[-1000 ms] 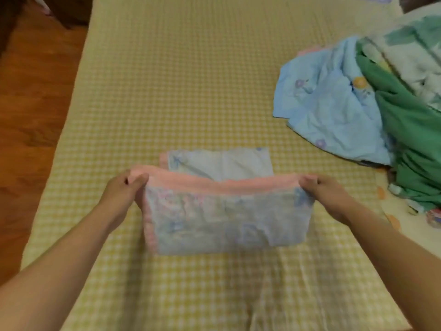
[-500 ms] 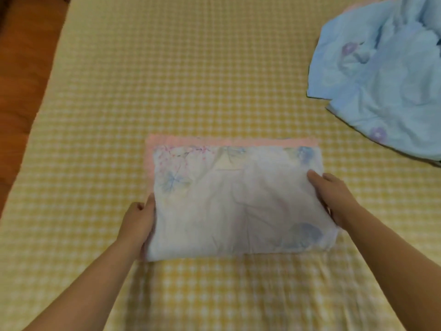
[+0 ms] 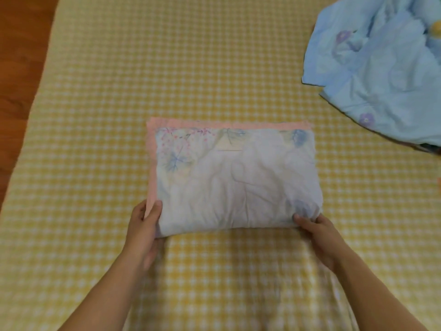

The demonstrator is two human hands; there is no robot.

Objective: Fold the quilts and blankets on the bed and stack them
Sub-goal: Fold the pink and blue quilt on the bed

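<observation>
In the middle of the bed (image 3: 95,91), on the yellow checked sheet, lies a folded blanket (image 3: 233,177), a flat rectangle, long side running left to right. Top face is white with faint blue and pink flower print; a pink border shows along the far edge and the left edge. A small pale label sits near the far edge, about centre.

Left hand (image 3: 143,231) is at the blanket's near-left corner. Thumb lies on top of the white face, just inside the pink border; the other fingers (image 3: 139,210) run along the outside of the left edge, touching it. Fingers are curled round the corner, gripping it. Whether any fingers reach under the fabric cannot be told.

Right hand (image 3: 319,237) is at the near-right corner. Its fingertips (image 3: 298,217) touch the rounded corner where the fold bulges; fingers are bent and close together, pinching or pressing the edge. Thumb is hidden, so a full grip cannot be confirmed, but the fingers are clamped against the fabric.

Blanket lies flat on the sheet, near edge between the two hands, far edge well away from them. Both forearms come in from the bottom.

At the upper right a crumpled light-blue quilt (image 3: 381,80) with purple flowers lies unfolded, well apart from the folded blanket. A wooden floor (image 3: 19,56) shows at left beside the bed.
</observation>
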